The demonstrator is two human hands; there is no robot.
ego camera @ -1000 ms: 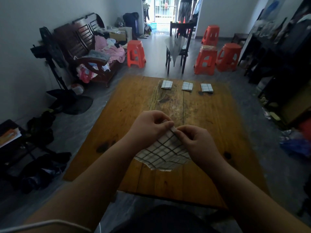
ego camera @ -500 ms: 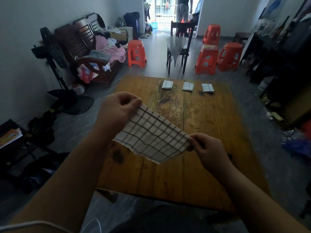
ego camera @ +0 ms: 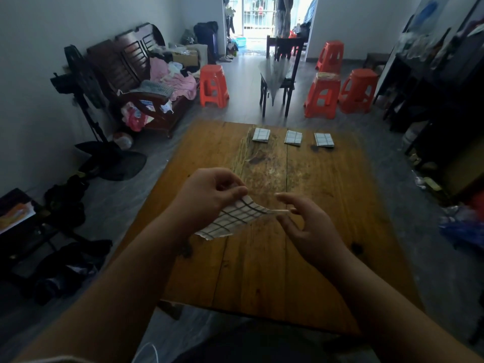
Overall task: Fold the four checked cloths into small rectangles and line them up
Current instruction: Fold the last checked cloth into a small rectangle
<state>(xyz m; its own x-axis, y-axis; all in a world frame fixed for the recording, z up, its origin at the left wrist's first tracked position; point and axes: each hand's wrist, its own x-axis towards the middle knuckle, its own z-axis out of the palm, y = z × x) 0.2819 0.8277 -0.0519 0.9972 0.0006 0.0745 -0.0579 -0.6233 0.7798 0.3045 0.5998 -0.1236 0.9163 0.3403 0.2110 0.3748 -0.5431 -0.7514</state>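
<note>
over the middle of the brown plank wooden table (ego camera: pixel 327 231), the left hand (ego camera: pixel 209 197) pinches one corner of the white checked cloth with dark grid lines (ego camera: pixel 235 216) between thumb and fingertips, so the cloth hangs in the air above the table's centre, sagging toward the near edge. its far tip reaches the right hand (ego camera: pixel 309 226), whose fingers are loosely spread; whether they nip that tip or only brush it cannot be told. along the table's far edge three small folded checked rectangles lie in a row: the left one (ego camera: pixel 261 134), the middle one (ego camera: pixel 293 138) and the right one (ego camera: pixel 324 140), each apart from its neighbour. the risk i judge from here is a skewed fold: with only one sure pinch the limp cloth may twist or slip, so its edges would not meet and the last rectangle would come out lopsided or larger than its fellows.
</note>
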